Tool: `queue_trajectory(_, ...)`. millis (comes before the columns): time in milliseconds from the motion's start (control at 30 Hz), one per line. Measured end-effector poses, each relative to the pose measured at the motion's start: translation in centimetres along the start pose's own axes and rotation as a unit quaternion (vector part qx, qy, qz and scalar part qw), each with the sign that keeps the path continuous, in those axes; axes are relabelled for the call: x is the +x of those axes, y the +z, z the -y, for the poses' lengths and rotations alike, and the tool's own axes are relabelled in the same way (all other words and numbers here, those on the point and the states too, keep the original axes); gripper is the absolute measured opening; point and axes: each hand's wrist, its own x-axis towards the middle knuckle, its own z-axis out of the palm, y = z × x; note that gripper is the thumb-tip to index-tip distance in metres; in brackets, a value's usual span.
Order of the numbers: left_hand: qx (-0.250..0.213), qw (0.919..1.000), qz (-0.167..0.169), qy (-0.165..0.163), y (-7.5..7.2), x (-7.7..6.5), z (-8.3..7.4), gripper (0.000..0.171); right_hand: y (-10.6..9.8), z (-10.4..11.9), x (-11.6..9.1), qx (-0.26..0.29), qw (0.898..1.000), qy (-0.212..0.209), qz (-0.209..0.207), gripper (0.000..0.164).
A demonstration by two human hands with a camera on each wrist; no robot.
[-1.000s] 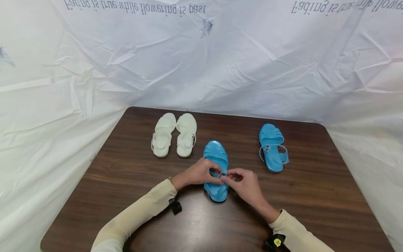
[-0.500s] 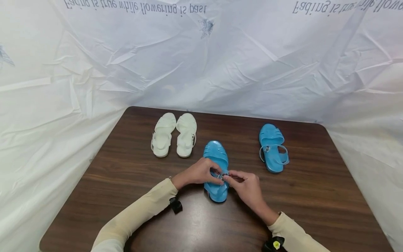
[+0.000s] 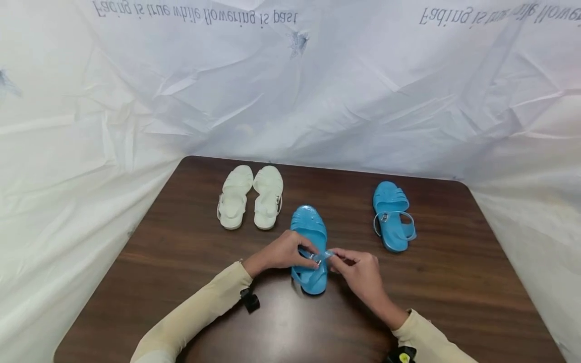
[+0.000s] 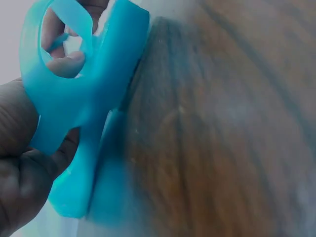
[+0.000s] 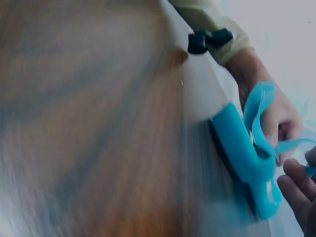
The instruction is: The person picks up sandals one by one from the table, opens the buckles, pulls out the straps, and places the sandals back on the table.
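Note:
A blue jelly sandal (image 3: 308, 222) lies on the table in front of me, toe pointing away. My left hand (image 3: 287, 250) pinches its ankle strap near the metal buckle (image 3: 316, 260). From the right side, my right hand (image 3: 361, 275) pinches the strap's free end (image 3: 329, 253) between thumb and fingers, drawn out toward the right. In the left wrist view the sandal's side (image 4: 64, 103) fills the space beside the left hand (image 4: 24, 168) and partly hides the fingers. The right wrist view shows the strap (image 5: 294, 144) stretched between both hands.
A second blue sandal (image 3: 391, 242) lies to the right with its strap looped across it. Two white sandals (image 3: 233, 201) stand side by side at the back left. The brown wooden table (image 3: 454, 262) ends at a white cloth (image 3: 317, 101) behind.
My right hand has moved slightly right, pulling the strap end outward so that it now shows between the hands. The left hand stays at the buckle.

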Motion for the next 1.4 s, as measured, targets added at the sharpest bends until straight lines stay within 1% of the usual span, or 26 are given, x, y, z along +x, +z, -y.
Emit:
queue_trajectory(100, 0.009, 0.9999, 0.003, 0.004, 0.0, 0.0, 0.0, 0.03, -0.7, -0.1, 0.1, -0.038, 0.999, -0.003, 0.013, 0.012)
queue_trajectory(167, 0.008, 0.9999, 0.005, 0.006, -0.1, 0.1, -0.1, 0.03, -1.1, 0.0, 0.1, -0.059, 0.998, 0.0, 0.02, 0.013)
queue_trajectory(333, -0.011, 0.9999, 0.009, -0.009, -0.2, -0.1, -0.3, 0.033, -2.1, -0.1, -0.2, -0.095, 0.994, 0.035, 0.036, 0.015)
queue_trajectory(467, -0.022, 0.9997, 0.006, -0.012, -0.3, -0.3, -0.3, 0.034, -2.5, -0.7, -0.7, -0.116, 0.99, 0.062, 0.047, 0.016)
queue_trajectory(567, -0.021, 0.9997, 0.002, -0.009, -0.4, -0.4, -0.3, 0.033, -2.6, -1.2, -1.2, -0.125, 0.987, 0.081, 0.059, 0.016)
queue_trajectory(733, -0.019, 0.9998, -0.008, -0.007, -0.5, -0.5, 0.0, 0.031, -2.3, -1.7, -1.6, -0.123, 0.982, 0.101, 0.103, 0.019)
queue_trajectory(800, -0.023, 0.9996, -0.013, -0.007, -0.5, -0.5, 0.0, 0.029, -2.2, -1.8, -1.5, -0.121, 0.981, 0.098, 0.118, 0.022)
queue_trajectory(900, -0.026, 0.9995, -0.019, -0.007, -0.6, -0.5, 0.1, 0.024, -2.1, -1.6, -1.0, -0.127, 0.98, 0.085, 0.126, 0.027)
queue_trajectory(1033, -0.026, 0.9993, -0.024, -0.01, -0.7, -0.6, 0.1, 0.023, -1.8, -0.8, 0.0, -0.132, 0.982, 0.071, 0.118, 0.031)
queue_trajectory(1200, -0.013, 0.9995, -0.027, -0.009, -0.9, -0.8, 0.2, 0.022, -0.5, 0.1, 1.0, -0.133, 0.983, 0.061, 0.108, 0.034)
queue_trajectory(1400, -0.016, 0.9996, -0.012, -0.02, -0.9, -0.9, 0.4, 0.023, 1.1, 0.3, 1.4, -0.136, 0.986, 0.037, 0.092, 0.027)
